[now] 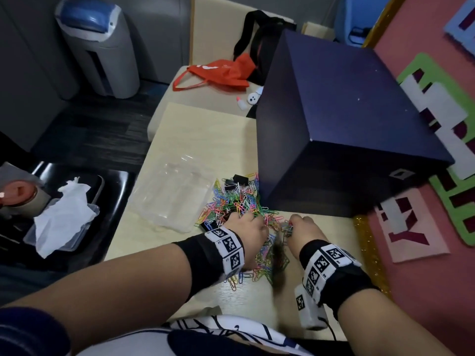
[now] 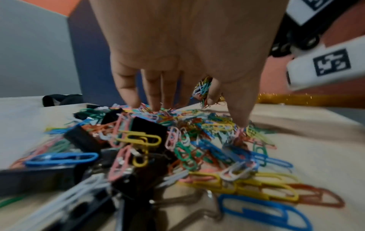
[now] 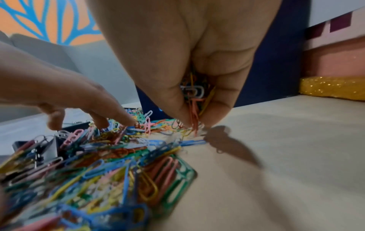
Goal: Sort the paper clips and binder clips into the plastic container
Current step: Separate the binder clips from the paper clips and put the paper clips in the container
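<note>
A heap of coloured paper clips lies on the pale table, with black binder clips mixed in. The clear plastic container sits just left of the heap. My left hand reaches into the heap with straight, spread fingers touching the clips and holding nothing. My right hand is at the heap's right edge, its fingers curled round a bunch of paper clips that hangs down to the table. Black binder clips show close up in the left wrist view.
A large dark blue box stands right behind the heap and hands. A gold glitter strip borders the table's right edge. Left of the table sits a black tray with a tissue. An orange bag lies further back.
</note>
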Motion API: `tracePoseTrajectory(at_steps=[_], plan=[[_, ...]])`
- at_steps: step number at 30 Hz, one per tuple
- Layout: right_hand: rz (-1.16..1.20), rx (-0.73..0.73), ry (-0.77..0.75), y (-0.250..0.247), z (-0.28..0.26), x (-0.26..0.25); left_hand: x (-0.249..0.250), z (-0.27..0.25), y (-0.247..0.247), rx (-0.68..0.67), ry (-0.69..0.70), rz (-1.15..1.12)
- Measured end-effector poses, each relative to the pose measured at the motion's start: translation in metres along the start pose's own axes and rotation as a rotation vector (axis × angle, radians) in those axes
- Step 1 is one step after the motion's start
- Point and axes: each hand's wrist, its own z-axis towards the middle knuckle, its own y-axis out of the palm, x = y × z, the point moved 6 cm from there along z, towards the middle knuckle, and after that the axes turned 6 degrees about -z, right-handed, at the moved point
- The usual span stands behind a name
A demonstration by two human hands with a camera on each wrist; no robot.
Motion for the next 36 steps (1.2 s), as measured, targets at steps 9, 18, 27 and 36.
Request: tracePoseTrajectory(at_steps=[9,18,27,36], plan=[[-0.015,-0.090,-0.135,0.028,-0.011,0.003,-0.002,0.009,-0.012,0.009,-0.049,-0.103],[0.033,-0.042,-0.202,0.031,-0.016,-0.009,0.003,0.011,-0.020,-0.027,0.016,-0.093],[0.007,-0.057,-0.125,0.015,-0.010,-0.020,-0.033,0.005,-0.051,0.260,-0.060,-0.367],[-0.208,-0.063,-0.145,-0.014,-0.011,-0.057,-0.123,-0.045,-0.076,0.447,-0.329,-0.447]])
